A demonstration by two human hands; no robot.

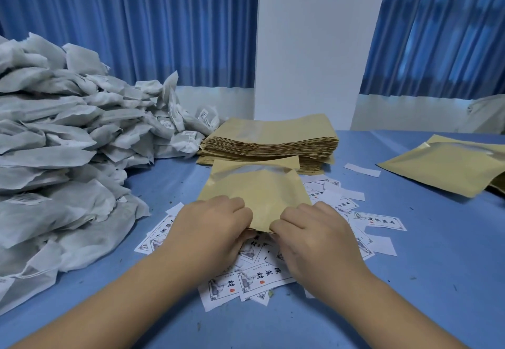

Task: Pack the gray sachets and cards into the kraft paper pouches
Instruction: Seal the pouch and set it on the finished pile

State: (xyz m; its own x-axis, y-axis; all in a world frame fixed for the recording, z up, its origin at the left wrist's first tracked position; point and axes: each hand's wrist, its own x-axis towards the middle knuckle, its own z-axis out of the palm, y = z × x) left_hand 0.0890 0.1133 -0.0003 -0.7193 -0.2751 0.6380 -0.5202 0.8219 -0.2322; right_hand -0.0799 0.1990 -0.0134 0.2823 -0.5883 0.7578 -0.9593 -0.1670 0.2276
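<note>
Both hands, left hand (216, 220) and right hand (308, 228), pinch the near edge of one kraft pouch (257, 193) lying over scattered cards (246, 277). Opening its mouth seems underway; next it needs a gray sachet from the heap (54, 141) at left.

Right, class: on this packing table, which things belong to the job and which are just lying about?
Job: gray sachets, cards, pouch stack, kraft pouch gripped by left hand and right hand.
Not part of it: blue curtains, white pillar.

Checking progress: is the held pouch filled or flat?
Flat: the pouch, over the cards, shows no bulge; left hand and right hand pinch its near edge. Inside hidden.
</note>
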